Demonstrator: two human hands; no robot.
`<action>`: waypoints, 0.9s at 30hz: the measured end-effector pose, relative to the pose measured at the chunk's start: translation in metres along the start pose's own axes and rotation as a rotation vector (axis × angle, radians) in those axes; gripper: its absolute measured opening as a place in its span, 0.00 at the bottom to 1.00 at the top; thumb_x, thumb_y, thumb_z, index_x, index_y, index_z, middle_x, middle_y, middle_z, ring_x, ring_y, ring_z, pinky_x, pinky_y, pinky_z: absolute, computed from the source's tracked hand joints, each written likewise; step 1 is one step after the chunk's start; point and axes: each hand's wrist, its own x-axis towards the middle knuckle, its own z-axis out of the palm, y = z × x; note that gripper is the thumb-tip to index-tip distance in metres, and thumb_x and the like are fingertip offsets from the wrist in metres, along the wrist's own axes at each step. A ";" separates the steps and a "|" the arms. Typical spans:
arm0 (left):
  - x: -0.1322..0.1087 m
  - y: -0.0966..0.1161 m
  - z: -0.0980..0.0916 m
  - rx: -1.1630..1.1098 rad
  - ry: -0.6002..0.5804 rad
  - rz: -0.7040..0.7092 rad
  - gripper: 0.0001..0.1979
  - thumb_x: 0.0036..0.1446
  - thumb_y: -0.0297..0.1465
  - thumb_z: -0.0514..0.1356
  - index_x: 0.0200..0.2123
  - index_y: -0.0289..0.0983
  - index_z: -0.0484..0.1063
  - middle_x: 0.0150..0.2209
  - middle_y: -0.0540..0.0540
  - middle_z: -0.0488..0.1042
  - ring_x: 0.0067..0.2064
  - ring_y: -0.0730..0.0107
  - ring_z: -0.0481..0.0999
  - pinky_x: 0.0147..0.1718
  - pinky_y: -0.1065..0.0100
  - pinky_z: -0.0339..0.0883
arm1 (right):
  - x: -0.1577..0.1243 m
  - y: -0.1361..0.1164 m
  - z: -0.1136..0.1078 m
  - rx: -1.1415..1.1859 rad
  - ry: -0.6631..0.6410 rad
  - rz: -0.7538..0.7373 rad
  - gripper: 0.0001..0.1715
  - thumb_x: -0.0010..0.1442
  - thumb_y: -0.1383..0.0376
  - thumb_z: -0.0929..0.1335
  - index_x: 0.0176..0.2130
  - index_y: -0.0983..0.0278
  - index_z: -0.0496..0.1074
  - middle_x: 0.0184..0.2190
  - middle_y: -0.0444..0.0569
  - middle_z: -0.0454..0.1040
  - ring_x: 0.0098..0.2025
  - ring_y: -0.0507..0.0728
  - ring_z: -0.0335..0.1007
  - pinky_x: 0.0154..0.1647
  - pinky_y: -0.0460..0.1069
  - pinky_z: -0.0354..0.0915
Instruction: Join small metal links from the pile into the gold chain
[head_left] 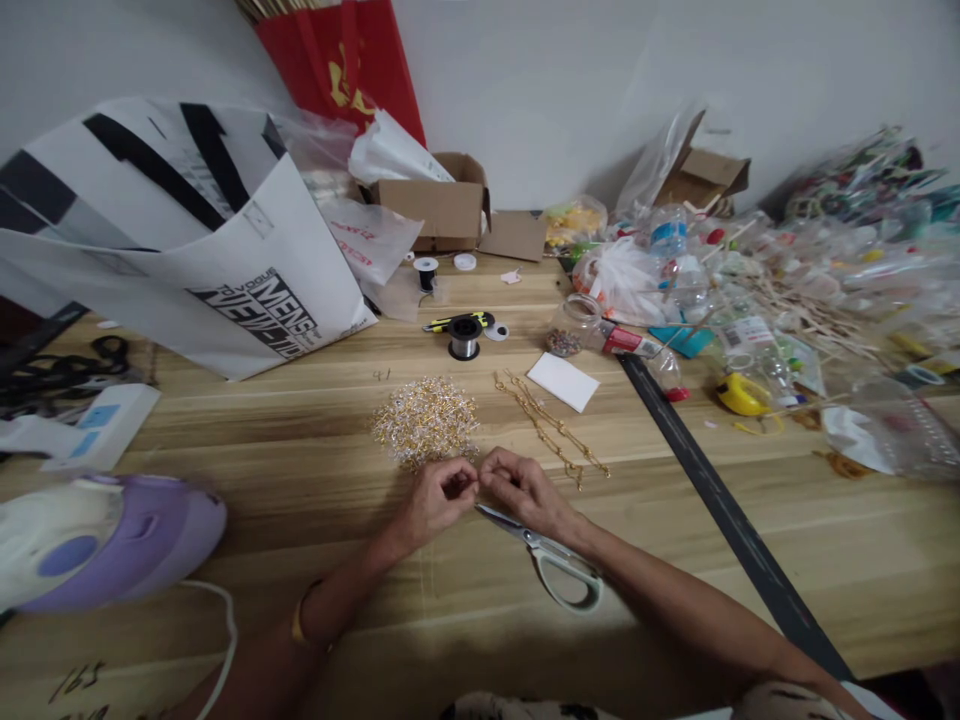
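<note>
Left hand (pixel 441 497) and right hand (pixel 525 490) pinch closed, on what I can't tell, between heaped gold-and-clear beads (pixel 425 420) and white-handled steel scissors (pixel 533 541), toward the pale wooden table's (pixel 300 430) front edge.

The bead pile (pixel 425 420) is mixed gold and silvery. Right of the bead pile, the chains (pixel 561 428) are gold; the card (pixel 562 382) is plain white. Beyond it, the cutter (pixel 441 324) is yellow and black. The desk (pixel 307 435) shows tan wood grain.

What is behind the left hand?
A pile of small gold and clear pieces lies just beyond the left hand. The hand covers part of its near edge, so what lies there can't be seen.
</note>
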 end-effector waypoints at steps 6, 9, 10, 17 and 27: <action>-0.001 -0.001 0.000 0.024 -0.002 0.012 0.03 0.47 0.26 0.55 0.23 0.34 0.67 0.21 0.52 0.66 0.24 0.76 0.64 0.24 0.75 0.57 | -0.001 -0.001 0.000 -0.024 -0.010 0.000 0.13 0.61 0.59 0.61 0.32 0.66 0.65 0.20 0.39 0.57 0.23 0.48 0.50 0.24 0.43 0.47; -0.001 -0.004 -0.001 0.007 0.011 0.028 0.04 0.49 0.27 0.55 0.24 0.34 0.67 0.22 0.51 0.68 0.25 0.75 0.65 0.25 0.75 0.58 | -0.001 0.000 0.001 -0.014 -0.004 0.015 0.13 0.61 0.58 0.61 0.32 0.66 0.65 0.19 0.39 0.56 0.23 0.48 0.50 0.23 0.43 0.47; -0.001 -0.004 -0.001 -0.003 0.015 0.033 0.05 0.50 0.28 0.55 0.25 0.33 0.68 0.23 0.50 0.68 0.26 0.74 0.66 0.26 0.74 0.59 | -0.001 0.000 0.001 -0.020 -0.001 0.021 0.13 0.61 0.58 0.61 0.33 0.66 0.65 0.19 0.38 0.56 0.23 0.48 0.50 0.23 0.43 0.47; 0.000 0.000 -0.008 0.000 0.021 0.017 0.09 0.53 0.32 0.55 0.25 0.33 0.69 0.24 0.48 0.70 0.27 0.73 0.67 0.27 0.74 0.59 | -0.002 -0.001 0.000 -0.147 -0.032 0.027 0.12 0.63 0.59 0.60 0.34 0.66 0.65 0.21 0.39 0.60 0.23 0.47 0.52 0.24 0.42 0.49; -0.001 -0.001 -0.006 -0.006 0.010 0.026 0.07 0.50 0.30 0.55 0.24 0.33 0.69 0.23 0.49 0.68 0.26 0.74 0.65 0.26 0.74 0.58 | -0.003 -0.007 -0.006 -0.245 -0.092 -0.060 0.13 0.63 0.63 0.59 0.32 0.67 0.66 0.23 0.41 0.61 0.25 0.48 0.54 0.26 0.43 0.50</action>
